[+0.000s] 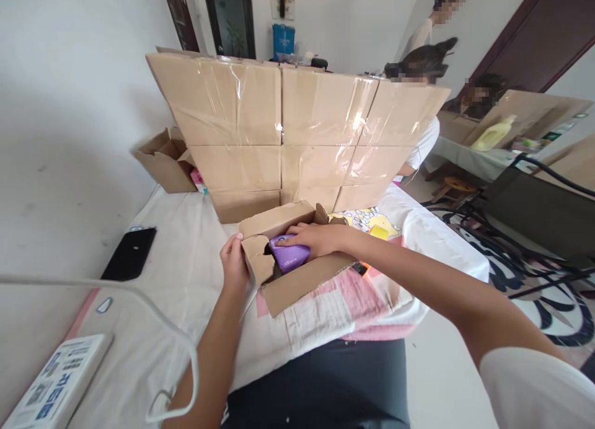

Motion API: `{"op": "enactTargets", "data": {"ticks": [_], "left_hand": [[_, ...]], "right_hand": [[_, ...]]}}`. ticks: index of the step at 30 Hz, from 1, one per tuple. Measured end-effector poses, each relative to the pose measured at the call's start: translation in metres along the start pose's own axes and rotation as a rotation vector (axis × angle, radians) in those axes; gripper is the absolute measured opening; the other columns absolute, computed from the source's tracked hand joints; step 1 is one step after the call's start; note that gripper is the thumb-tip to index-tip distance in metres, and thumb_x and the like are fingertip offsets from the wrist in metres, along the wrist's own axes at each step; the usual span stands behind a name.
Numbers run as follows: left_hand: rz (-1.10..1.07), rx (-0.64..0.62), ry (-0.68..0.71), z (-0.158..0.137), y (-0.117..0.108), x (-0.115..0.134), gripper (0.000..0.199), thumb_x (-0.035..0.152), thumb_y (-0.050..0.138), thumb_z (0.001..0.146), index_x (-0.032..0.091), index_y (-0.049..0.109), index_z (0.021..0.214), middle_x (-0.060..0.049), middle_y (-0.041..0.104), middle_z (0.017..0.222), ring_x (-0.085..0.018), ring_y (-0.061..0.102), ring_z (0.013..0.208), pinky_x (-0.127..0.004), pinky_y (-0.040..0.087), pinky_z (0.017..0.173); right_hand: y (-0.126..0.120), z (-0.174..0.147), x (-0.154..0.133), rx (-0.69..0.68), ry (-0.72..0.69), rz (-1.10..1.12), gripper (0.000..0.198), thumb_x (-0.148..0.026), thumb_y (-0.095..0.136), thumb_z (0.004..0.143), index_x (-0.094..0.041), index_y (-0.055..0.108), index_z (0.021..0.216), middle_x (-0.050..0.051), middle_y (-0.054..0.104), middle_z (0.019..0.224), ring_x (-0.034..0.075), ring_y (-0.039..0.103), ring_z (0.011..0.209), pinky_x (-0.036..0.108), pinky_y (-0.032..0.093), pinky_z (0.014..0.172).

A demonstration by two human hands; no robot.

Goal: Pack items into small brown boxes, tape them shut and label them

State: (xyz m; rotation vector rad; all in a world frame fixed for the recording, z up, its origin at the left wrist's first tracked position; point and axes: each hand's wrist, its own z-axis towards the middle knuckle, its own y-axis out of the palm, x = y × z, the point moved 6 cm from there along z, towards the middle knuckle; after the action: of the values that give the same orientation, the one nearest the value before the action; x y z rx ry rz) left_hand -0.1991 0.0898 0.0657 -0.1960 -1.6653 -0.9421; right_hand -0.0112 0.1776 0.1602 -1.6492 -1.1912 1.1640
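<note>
An open cardboard box lies on the cloth-covered table before me, its flaps folded out. My left hand grips the left edge of this box, thumb on top at the corner. Reaching in from the right, my right hand is closed over a purple soft-looking packet inside the box. Part of the packet hides under my fingers, and its exact kind is unclear. Just right of the box are a yellow block-like item and a small black-and-orange object.
A tall taped cardboard partition stands behind the box. At left are another open carton, a black phone-like slab, a white printed box and a white cable. Other people are beyond the partition; a black chair stands right.
</note>
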Motion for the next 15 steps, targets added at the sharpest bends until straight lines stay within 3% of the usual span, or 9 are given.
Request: {"op": "enactTargets", "data": {"ticks": [6,15], "left_hand": [[-0.03,-0.009,-0.014,0.001,-0.001,-0.006,0.034,0.048,0.078,0.071,0.02,0.061,0.075,0.003,0.057,0.072,-0.012,0.052,0.067,-0.022,0.043,0.062],[-0.035,-0.03,-0.024,0.005,-0.003,-0.008,0.035,0.049,0.078,0.072,0.02,0.058,0.072,0.003,0.057,0.069,-0.012,0.052,0.064,-0.023,0.042,0.06]], "right_hand": [[0.001,0.009,-0.002,0.035,-0.094,-0.122,0.078,-0.035,0.07,0.093,-0.027,0.04,0.165,0.016,0.059,0.133,0.031,0.058,0.113,0.043,0.05,0.1],[0.001,0.019,-0.011,0.027,-0.138,-0.315,0.07,-0.029,0.064,0.094,-0.031,0.046,0.162,0.015,0.064,0.128,0.031,0.061,0.099,0.041,0.05,0.083]]}}
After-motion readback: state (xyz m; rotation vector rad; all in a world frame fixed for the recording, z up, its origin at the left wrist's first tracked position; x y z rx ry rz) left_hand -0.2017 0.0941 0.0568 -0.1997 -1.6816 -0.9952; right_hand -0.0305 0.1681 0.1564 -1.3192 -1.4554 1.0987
